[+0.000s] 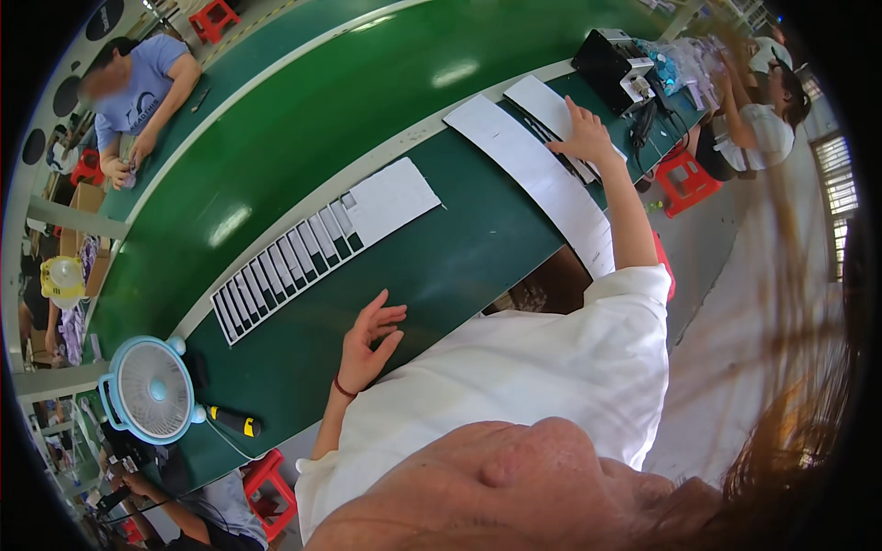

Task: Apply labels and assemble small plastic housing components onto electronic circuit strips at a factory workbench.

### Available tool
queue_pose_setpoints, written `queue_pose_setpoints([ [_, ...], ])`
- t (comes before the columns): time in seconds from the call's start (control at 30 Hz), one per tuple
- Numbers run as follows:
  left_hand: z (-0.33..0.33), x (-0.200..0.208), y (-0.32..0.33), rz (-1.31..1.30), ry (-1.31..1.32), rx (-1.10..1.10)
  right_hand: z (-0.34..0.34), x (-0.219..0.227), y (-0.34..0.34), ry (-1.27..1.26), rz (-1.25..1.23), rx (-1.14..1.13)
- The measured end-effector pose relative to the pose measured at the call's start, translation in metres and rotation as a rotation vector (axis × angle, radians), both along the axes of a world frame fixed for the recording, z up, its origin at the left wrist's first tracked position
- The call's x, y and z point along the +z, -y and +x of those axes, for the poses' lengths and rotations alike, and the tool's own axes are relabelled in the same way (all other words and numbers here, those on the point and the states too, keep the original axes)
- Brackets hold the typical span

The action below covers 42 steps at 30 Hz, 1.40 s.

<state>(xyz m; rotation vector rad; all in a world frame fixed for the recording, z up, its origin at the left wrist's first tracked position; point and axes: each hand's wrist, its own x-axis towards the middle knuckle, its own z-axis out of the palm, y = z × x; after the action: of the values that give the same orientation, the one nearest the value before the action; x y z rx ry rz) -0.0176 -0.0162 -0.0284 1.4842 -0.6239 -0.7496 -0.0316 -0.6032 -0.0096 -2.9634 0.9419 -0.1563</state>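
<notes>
My right hand (588, 138) reaches to the far right of the table, fingers spread over a white panel (542, 96) and the thin dark strips (537, 133) beside it. Whether its fingertips touch them I cannot tell. A longer white panel (514, 151) lies just left of it, running back toward my body. My left hand (367, 344) hovers near the table's front edge, fingers apart and nothing in them. Beyond it, a white board (395, 195) lies flat; a row of narrow slots fills its left part, and its right end is plain.
A light-blue fan (156, 390) stands at the table's left end, near a yellow-and-black handled tool (234, 421). At the right end sit a black device (606, 69) and clear plastic bags (680, 69). Across the green surface (303, 138) another person (138, 96) works; red stools (684, 182) stand around.
</notes>
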Motion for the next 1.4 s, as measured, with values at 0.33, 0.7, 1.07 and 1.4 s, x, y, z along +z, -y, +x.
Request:
queue_pose_setpoints([
  [0.33,-0.002,0.001,0.001,0.017,0.033,-0.004,0.008,0.006,0.025,-0.149,0.118,-0.136],
  [0.7,0.000,0.001,0.001,0.034,0.107,-0.036,-0.026,0.059,-0.085,-0.030,0.063,0.104],
  [1.07,-0.003,0.001,0.001,0.000,0.133,-0.013,-0.033,0.012,-0.128,-0.037,0.031,0.112],
  [1.4,-0.002,-0.002,-0.003,-0.061,0.190,-0.069,-0.019,-0.011,0.028,-0.101,0.099,-0.097],
])
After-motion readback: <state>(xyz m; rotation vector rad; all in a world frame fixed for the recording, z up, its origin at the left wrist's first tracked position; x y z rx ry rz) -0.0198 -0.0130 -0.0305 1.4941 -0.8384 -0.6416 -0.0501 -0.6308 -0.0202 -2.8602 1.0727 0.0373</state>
